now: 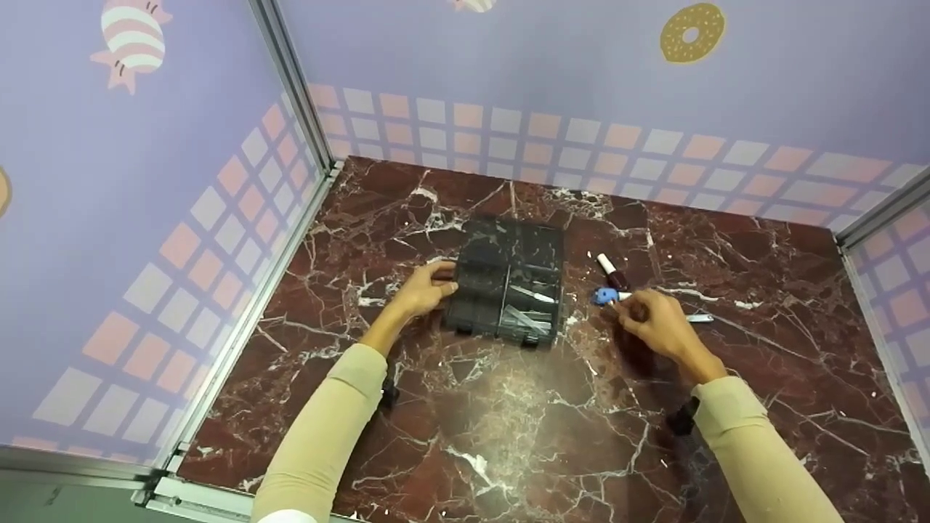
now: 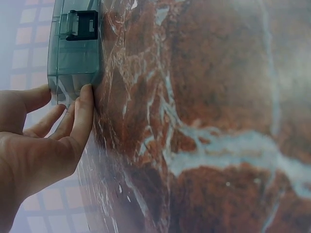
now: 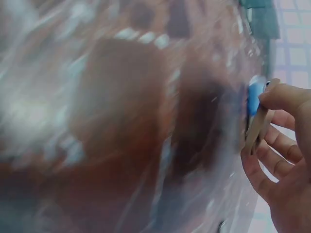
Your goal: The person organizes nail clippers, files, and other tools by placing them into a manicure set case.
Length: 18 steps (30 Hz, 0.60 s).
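Observation:
A dark see-through plastic compartment box lies on the marbled table. My left hand grips its left side; in the left wrist view the thumb is on one face of the box corner and the fingertips on the other. Inside the box's right half are a slim pale tool and several clear strips. To the right of the box, my right hand pinches a flat tan piece, whose kind I cannot tell. Just beyond its fingertips sits a small blue object.
A small bottle with a white cap and dark red body lies behind the blue object. Right of the right hand, a thin pale tool lies on the table. Patterned panels stand at the back and both sides.

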Tool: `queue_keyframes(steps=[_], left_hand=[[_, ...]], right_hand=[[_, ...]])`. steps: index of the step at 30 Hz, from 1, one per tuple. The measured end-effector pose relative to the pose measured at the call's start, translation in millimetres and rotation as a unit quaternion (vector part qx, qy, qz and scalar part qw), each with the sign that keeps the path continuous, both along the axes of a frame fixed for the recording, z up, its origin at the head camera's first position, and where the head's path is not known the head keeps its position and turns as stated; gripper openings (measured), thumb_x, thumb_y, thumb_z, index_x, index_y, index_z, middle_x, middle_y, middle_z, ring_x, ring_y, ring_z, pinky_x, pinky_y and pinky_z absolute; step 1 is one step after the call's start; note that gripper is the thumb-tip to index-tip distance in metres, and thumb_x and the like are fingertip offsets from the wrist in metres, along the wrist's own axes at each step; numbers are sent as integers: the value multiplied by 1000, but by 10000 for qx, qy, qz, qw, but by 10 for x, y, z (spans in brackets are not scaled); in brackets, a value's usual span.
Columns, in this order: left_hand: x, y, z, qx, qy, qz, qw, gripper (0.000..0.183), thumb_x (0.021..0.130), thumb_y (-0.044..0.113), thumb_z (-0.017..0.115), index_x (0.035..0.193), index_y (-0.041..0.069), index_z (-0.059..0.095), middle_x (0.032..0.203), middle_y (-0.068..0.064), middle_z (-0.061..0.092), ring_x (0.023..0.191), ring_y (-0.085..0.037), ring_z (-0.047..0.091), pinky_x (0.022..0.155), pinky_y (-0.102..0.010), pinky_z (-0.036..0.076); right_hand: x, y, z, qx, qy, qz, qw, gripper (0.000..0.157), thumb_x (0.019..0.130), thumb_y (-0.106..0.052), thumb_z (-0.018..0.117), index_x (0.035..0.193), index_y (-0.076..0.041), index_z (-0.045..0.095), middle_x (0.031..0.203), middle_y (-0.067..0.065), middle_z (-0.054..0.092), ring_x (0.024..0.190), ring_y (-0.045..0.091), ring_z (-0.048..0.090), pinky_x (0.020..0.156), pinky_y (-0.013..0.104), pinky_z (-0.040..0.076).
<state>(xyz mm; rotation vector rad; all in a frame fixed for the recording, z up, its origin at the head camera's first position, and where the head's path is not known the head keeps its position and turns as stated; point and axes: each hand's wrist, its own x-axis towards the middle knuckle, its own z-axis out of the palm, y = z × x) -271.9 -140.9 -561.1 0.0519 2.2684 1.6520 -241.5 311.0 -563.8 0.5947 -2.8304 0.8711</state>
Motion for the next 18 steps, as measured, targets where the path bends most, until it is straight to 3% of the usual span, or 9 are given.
queue_keyframes(steps=[9,18], left_hand=[[-8,-6,42,198,-62,-1,9998,48,106,3,61,154,0,52,140,-25,62,126,-36,64,93,-48,61],[-10,-10,11,256,-123,25,9996,49,106,3,61,155,1,51,142,-24,61,126,-36,64,95,-48,60]], right_hand=[[-218,-536,265,-671,-244,-30,9974,15,89,-4,82,103,1,77,94,13,76,85,31,72,82,53,61],[-257,-1388,383,-1006,-1032,401,9887,20,92,-8,83,110,-7,76,102,5,75,88,22,70,79,37,62]])
